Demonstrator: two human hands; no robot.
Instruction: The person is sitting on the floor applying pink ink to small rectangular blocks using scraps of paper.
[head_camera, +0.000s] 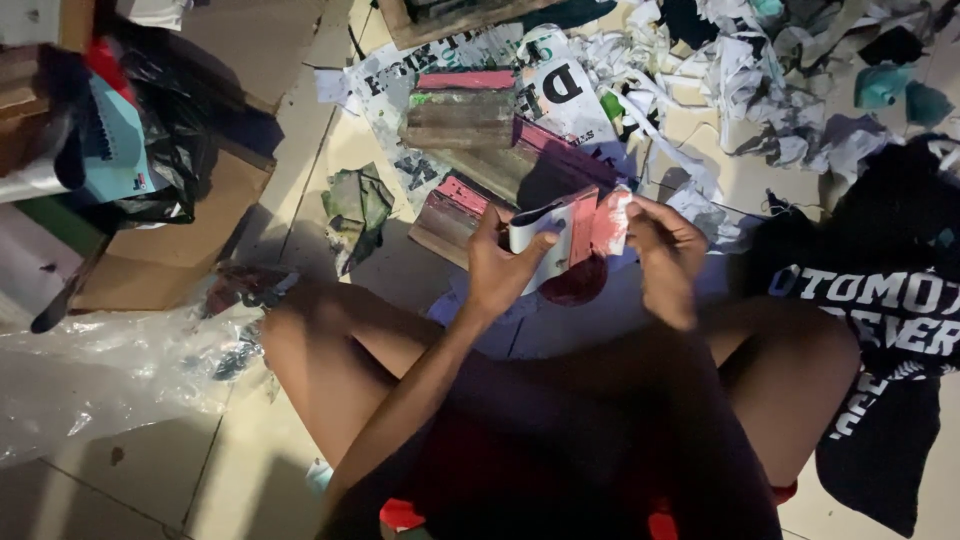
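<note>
Both your hands pinch the curled pink-and-white strip above your lap, left hand gripping its white end, right hand fingers closed on the pink end. It's held taut between them, probably so it won't curl; the pink-edged wooden blocks lie on the tiled floor just beyond.

The floor was made of big pale tiles with thin dark lines between them. The light was dim, and the bottom of the picture was very dark. A flat brown cardboard sheet lay on the floor at the left. A black plastic bag sat in the upper left. A crinkly clear plastic sheet lay in the lower left. A big heap of torn paper scraps covered the floor in the upper right. Black cloth with white letters lay at the right. No walls or windows showed.
</note>
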